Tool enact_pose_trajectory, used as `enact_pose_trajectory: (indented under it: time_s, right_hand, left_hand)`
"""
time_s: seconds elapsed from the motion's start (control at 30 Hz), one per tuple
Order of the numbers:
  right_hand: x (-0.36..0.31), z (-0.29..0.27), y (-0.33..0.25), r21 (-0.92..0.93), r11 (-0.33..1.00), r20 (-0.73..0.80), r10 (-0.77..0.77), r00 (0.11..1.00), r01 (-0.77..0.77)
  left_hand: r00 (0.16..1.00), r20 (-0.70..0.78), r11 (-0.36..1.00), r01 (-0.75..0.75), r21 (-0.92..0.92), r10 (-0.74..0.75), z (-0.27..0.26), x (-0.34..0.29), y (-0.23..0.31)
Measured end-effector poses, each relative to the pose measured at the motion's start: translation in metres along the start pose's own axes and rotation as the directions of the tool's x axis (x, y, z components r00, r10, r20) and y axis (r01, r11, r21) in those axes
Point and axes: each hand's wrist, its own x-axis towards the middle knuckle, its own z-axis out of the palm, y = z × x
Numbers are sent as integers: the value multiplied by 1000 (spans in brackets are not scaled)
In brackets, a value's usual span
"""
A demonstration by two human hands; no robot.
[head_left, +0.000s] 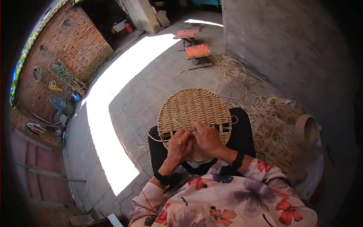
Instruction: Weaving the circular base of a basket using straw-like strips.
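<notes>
A round woven straw-coloured mat or basket piece (194,104) lies across my lap, its far part closely woven. Nearer to me, a band of open gaps with bare ribs runs across it. Over that band my left hand (180,146) is closed in a pinch, thumb and fingers together. My right hand (206,138) is closed right beside it, fingertips almost touching the left. A thin cord (186,129) runs between the fingertips of both hands; its end is hidden by them. Another loose cord (154,139) trails off the left edge of the weave.
A big tangled heap of straw cord (274,128) lies at my right, with a woven ring-shaped piece (305,130) on it. Two low stools with red woven seats (197,51) stand ahead near the grey wall (287,45). A brick wall (72,49) rises at the left.
</notes>
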Motion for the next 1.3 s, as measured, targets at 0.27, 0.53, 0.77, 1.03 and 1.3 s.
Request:
enact_pose_trajectory:
  time_s: [0.27, 0.53, 0.77, 1.03, 1.3]
  right_hand:
    - [-3, -29, 33, -12, 994, -87, 108, 990, -110]
    - [-19, -71, 63, 163, 963, -187, 246, 951, -217]
    - [-9, -102, 36, 592, 746, 227, 210, 951, -306]
    - [-10, -60, 35, 192, 977, -97, -70, 993, 87]
    - [-4, -65, 52, 143, 988, -70, -40, 997, 50]
  left_hand:
    - [1000, 14, 1000, 3, 7, -3, -4, 2, 3]
    - [993, 6, 981, 114, -159, -115, -9, 12, 8]
    - [960, 269, 943, 163, -291, -83, 16, 45, 45]
    - [909, 193, 788, 417, -452, -370, 11, 15, 28]
    - [997, 62, 991, 61, -121, -54, 26, 28, 26]
